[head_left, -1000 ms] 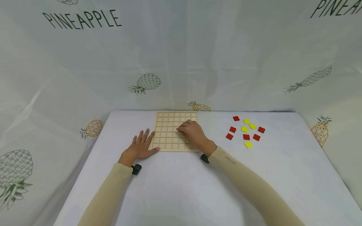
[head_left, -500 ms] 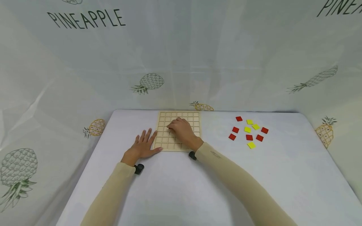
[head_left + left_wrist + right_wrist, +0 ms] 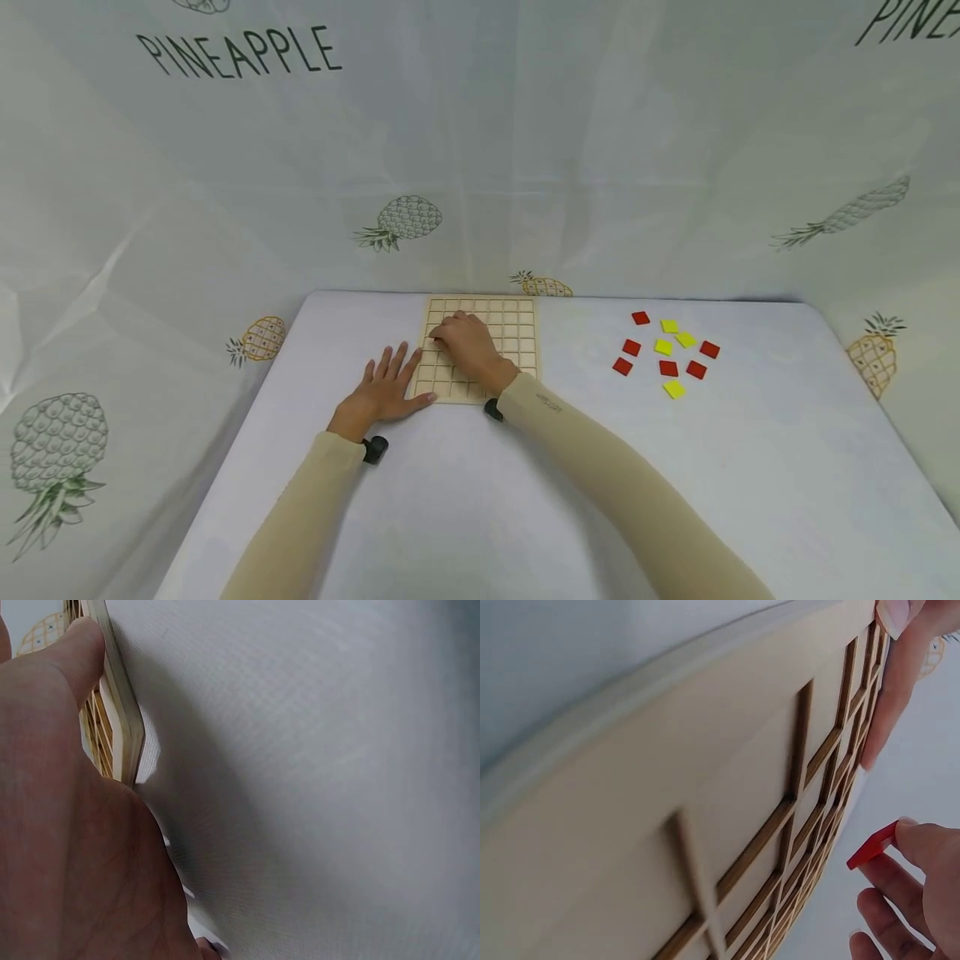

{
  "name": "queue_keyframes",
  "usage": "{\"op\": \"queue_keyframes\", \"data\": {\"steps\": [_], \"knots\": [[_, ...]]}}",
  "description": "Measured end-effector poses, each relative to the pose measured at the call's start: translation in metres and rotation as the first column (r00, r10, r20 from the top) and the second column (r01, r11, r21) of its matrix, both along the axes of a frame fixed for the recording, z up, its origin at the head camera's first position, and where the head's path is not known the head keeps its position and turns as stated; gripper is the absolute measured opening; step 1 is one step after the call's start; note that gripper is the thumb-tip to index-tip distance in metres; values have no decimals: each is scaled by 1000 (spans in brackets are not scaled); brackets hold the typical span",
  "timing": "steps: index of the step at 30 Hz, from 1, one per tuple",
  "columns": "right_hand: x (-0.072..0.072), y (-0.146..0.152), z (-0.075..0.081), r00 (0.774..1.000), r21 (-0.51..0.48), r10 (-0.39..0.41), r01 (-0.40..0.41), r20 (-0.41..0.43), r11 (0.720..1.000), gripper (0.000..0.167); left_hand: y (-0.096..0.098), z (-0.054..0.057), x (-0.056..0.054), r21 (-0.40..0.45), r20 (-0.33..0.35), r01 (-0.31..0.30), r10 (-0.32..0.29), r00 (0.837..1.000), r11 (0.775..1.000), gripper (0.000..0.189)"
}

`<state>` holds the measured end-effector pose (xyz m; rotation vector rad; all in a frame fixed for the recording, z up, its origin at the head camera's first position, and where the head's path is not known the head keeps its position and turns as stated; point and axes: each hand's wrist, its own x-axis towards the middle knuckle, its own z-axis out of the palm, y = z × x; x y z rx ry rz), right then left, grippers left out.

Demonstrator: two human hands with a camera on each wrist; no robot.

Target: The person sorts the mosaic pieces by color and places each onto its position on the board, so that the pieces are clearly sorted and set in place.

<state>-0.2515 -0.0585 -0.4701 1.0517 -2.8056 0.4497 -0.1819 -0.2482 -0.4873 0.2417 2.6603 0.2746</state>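
Note:
A wooden grid board (image 3: 516,332) lies at the back middle of the white table. My left hand (image 3: 382,396) rests beside its left edge with fingers spread; in the left wrist view the thumb (image 3: 84,652) touches the board's rim. Over the left part of the board is my right hand (image 3: 468,346). It pinches a red square tile (image 3: 874,845) between thumb and fingers, as the right wrist view shows, with the tile tilted above the grid (image 3: 795,799). In the head view that tile is hidden by the hand.
Right of the board, several loose red tiles (image 3: 632,347) and yellow tiles (image 3: 663,347) lie scattered on the white table (image 3: 600,450). A pale curtain (image 3: 480,150) with printed pineapples hangs behind the table's back edge.
My right hand has moved left across the board, from its right half to near its left edge. The left hand has stayed at the board's corner. The head view has shifted slightly.

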Motion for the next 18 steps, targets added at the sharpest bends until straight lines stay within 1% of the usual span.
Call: {"op": "queue_keyframes", "data": {"steps": [5, 9, 12, 18], "knots": [[-2, -10, -1, 1000, 21, -1, 0, 21, 1000, 24, -2, -6, -2, 6, 4, -2, 1, 1000, 1000, 95], [-4, -16, -3, 999, 31, -6, 4, 39, 1000, 24, -4, -11, -2, 25, -15, -4, 5, 1000, 1000, 94], [-5, -20, -5, 999, 45, -15, 13, 51, 999, 25, -5, -13, -3, 31, -25, -4, 4, 1000, 1000, 94], [-7, -25, -5, 998, 45, -27, 24, 61, 999, 24, -5, -15, -4, 21, -20, -5, 5, 1000, 1000, 95]]}}
